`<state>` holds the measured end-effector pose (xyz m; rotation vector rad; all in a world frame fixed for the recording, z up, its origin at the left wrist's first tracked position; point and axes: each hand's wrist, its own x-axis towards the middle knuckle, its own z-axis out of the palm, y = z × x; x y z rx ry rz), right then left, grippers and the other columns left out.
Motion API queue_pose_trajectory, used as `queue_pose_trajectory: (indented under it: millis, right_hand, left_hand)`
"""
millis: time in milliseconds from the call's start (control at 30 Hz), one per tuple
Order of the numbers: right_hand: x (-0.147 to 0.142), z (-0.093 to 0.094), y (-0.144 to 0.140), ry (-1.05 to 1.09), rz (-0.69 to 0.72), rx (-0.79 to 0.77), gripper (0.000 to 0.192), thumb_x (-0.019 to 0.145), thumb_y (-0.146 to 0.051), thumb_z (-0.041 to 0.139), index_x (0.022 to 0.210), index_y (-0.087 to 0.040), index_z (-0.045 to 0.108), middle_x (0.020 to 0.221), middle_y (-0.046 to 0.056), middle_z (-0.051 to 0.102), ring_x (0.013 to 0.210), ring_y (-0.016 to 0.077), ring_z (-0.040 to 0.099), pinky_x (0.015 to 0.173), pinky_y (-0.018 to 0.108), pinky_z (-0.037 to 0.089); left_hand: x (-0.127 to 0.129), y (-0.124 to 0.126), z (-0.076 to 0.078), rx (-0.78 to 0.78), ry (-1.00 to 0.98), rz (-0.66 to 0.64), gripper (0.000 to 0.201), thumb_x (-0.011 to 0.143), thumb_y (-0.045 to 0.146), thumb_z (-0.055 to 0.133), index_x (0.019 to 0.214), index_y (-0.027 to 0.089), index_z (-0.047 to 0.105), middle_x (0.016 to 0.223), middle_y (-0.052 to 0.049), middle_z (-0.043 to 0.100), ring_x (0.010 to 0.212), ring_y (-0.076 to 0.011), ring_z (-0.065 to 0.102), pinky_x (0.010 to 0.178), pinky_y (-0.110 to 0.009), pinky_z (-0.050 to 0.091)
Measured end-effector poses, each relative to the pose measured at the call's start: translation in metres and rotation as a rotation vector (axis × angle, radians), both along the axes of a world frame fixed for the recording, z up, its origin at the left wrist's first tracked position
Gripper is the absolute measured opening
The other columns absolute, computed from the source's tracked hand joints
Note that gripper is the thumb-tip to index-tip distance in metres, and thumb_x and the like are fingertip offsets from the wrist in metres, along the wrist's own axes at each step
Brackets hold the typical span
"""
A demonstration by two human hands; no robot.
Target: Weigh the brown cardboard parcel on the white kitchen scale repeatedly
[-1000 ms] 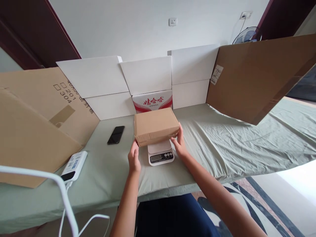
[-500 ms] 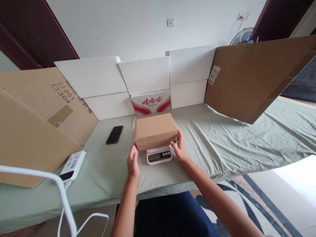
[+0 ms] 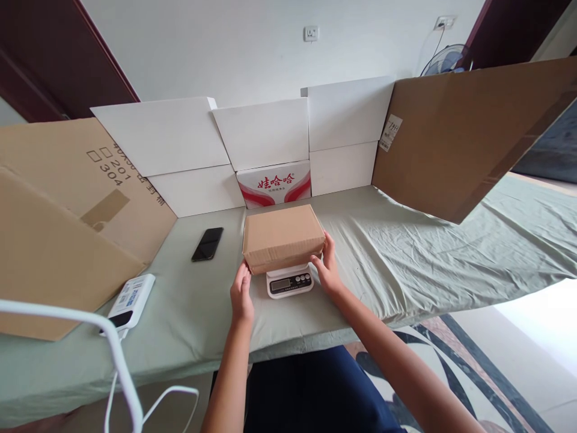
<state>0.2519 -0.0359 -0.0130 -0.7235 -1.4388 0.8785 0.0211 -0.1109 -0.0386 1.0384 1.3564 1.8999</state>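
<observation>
A closed brown cardboard box [image 3: 282, 236] lies flat on a small white digital scale [image 3: 289, 282] on the green-sheeted table [image 3: 406, 258]. The scale's display and buttons show below the box's front edge. My left hand [image 3: 242, 294] has its fingertips at the box's front left corner. My right hand [image 3: 327, 267] presses its fingers against the box's right end. The box is held between the two hands.
A black phone [image 3: 207, 243] lies left of the box. A white power bank [image 3: 130, 299] with a cable sits at the front left. White cartons [image 3: 265, 135] and brown cardboard sheets [image 3: 469, 132] wall the table's back and sides. A white tube [image 3: 112, 343] crosses the lower left.
The box has come down and back toward me until it sits on the scale, covering most of its platform. Both hands moved with it and stay at its ends.
</observation>
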Motion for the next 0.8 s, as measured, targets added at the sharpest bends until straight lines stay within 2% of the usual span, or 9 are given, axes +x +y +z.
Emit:
queue_pose_trajectory:
  millis: [800]
  right_hand:
    - [0.0010, 0.0001, 0.0014, 0.033, -0.021, -0.049, 0.072, 0.094, -0.060, 0.055, 0.154, -0.032, 0.027, 0.155, 0.012, 0.042, 0.145, 0.0323, 0.041, 0.120, 0.056, 0.036]
  left_hand:
    - [0.0023, -0.0009, 0.0035, 0.006, 0.014, 0.023, 0.075, 0.089, 0.065, 0.057, 0.146, 0.016, 0.058, 0.151, -0.019, 0.056, 0.145, -0.0334, 0.047, 0.122, -0.047, 0.034]
